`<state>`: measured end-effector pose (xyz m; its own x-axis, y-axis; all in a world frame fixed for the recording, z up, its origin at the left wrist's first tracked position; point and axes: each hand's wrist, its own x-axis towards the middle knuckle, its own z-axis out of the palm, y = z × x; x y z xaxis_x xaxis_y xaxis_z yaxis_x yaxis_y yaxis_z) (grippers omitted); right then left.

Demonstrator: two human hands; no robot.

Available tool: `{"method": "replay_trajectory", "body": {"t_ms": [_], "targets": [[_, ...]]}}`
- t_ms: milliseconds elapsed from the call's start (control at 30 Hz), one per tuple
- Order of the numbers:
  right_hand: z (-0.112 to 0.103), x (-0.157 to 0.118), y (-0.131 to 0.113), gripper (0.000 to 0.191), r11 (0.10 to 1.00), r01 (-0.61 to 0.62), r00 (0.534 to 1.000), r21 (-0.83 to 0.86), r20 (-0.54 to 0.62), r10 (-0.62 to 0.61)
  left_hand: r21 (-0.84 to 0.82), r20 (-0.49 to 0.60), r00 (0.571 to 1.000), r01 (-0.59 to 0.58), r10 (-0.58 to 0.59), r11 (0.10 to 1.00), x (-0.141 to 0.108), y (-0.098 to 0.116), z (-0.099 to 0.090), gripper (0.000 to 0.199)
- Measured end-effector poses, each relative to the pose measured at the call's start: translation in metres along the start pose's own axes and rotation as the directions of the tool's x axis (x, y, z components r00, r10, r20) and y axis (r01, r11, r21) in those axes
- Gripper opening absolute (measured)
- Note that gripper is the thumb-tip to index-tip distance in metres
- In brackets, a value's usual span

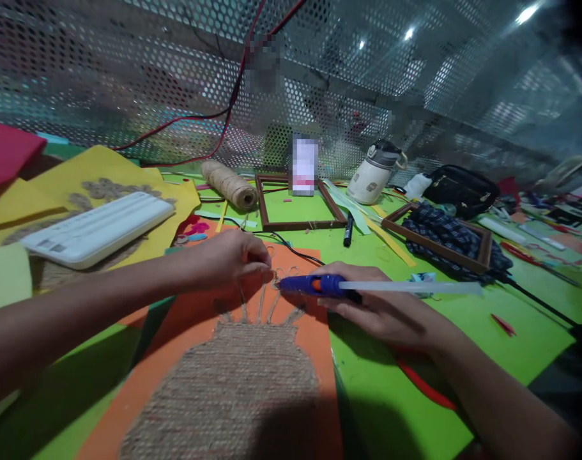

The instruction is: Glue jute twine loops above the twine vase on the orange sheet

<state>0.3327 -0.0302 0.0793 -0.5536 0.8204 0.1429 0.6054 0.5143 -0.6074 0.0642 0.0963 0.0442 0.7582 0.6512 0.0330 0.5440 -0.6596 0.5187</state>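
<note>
My right hand (pixel 352 300) is wrapped round a blue glue gun (pixel 310 285), with a long whitish glue stick (pixel 410 287) sticking out of its back. The gun's nozzle points left and meets a small twine loop on an orange sheet (pixel 314 364). Just left of the nozzle, my left hand (pixel 245 255) is closed in a pinch on a short bit of jute twine (pixel 275 276). Below both hands, a vase shape of tightly laid twine (pixel 237 377) covers the sheet, with thin twine stems (pixel 260 303) rising from its neck.
Behind the sheet lie a twine roll (pixel 228 184), a brown frame (pixel 300 225) and a black marker (pixel 349 230). A white power bank (pixel 99 229) rests on yellow paper at left. A bottle (pixel 373 176), second frame (pixel 439 246) and black pouch (pixel 463 190) are at right.
</note>
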Motion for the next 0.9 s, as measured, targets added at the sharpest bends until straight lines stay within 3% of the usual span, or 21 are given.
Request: {"method": "replay_trajectory", "body": {"t_ms": [167, 367, 633, 900], "targets": [[0.001, 0.000, 0.002, 0.011, 1.000, 0.019, 1.000, 0.007, 0.006, -0.019, -0.076, 0.012, 0.998, 0.060, -0.060, 0.995, -0.001, 0.019, 0.013, 0.028], [-0.003, -0.006, 0.008, 0.014, 0.997, -0.040, 0.997, 0.062, -0.070, 0.044, -0.125, 0.001, 0.999, -0.041, 0.041, 0.991, -0.006, 0.006, 0.015, 0.027], [-0.010, -0.008, 0.006, 0.021, 0.996, -0.086, 0.985, -0.011, -0.150, 0.083, -0.095, 0.013, 0.984, -0.174, 0.176, 0.980, -0.011, 0.000, 0.014, 0.027], [0.001, -0.005, 0.004, 0.020, 0.987, -0.140, 0.983, 0.076, -0.113, 0.148, -0.014, -0.055, 0.961, -0.271, 0.270, 0.962, -0.015, 0.002, 0.020, 0.029]]}}
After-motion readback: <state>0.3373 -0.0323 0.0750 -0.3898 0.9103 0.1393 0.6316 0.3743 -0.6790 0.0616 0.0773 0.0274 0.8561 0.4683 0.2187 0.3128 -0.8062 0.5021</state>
